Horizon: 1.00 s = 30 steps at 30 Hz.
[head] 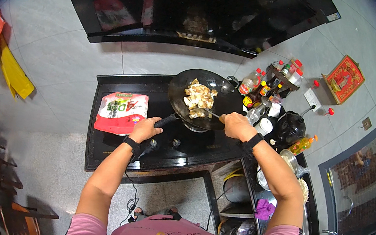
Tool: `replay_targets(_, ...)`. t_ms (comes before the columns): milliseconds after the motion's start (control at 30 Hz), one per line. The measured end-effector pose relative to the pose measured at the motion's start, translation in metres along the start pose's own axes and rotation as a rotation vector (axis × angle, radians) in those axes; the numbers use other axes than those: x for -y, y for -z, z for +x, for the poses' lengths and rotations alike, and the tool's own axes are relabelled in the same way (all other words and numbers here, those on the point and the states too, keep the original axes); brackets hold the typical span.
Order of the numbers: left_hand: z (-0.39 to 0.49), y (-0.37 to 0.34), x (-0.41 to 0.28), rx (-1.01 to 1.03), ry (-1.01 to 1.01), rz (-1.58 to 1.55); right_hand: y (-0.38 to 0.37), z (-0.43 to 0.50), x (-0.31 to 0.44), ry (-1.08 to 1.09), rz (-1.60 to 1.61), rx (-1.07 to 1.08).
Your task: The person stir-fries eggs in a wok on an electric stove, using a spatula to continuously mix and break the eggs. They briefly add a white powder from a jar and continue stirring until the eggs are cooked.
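My left hand (145,129) grips the black handle (165,120) of a dark wok (225,101), which sits over the right side of a black gas cooktop (153,154). In my right hand (237,126) is the handle of a metal spatula (213,113). Its blade is down in the wok, partly hidden among the food. Browned and pale pieces of food (199,96) lie heaped left of the wok's middle. A red and white printed plastic sheet or bag (121,113) covers the cooktop's left side, close to my left hand.
Seasoning bottles (249,83) crowd the corner right of the wok, below a small rack (283,77). A white canister (264,126), a black electric pot (290,127) and a yellow pump bottle (303,145) stand farther right. A purple cloth (264,209) lies on the side counter. Overhead hangs a black range hood (189,12).
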<state>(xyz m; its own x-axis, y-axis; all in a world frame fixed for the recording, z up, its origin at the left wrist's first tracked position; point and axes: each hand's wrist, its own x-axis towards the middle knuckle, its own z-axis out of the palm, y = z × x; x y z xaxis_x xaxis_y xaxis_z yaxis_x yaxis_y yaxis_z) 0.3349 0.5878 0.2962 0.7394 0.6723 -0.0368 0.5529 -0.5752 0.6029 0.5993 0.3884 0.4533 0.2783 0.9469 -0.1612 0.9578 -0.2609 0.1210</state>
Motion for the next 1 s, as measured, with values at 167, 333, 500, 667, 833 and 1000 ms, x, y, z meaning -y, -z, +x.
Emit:
replay_targets(167,0.001,0.000,-0.001,-0.001,-0.013,-0.001,0.001,-0.004,-0.012,-0.021,0.019,0.034)
replay_targets(333,-0.001,0.000,-0.002,-0.006,0.009,-0.007,-0.027,-0.005,-0.013,-0.019,0.027,-0.032)
replay_targets(500,0.000,0.002,-0.003,-0.005,-0.013,-0.006,-0.065,-0.002,0.005,-0.075,0.095,-0.215)
replay_targets(667,0.000,-0.002,0.002,-0.013,-0.020,-0.019,-0.068,-0.017,0.004,-0.259,0.273,-0.130)
replay_targets(833,0.003,-0.004,0.006,-0.013,-0.022,-0.026,-0.052,-0.016,-0.025,-0.292,0.406,-0.187)
replay_targets(1000,0.000,-0.002,0.003,-0.006,-0.002,-0.032,-0.051,0.000,-0.028,-0.321,0.419,-0.269)
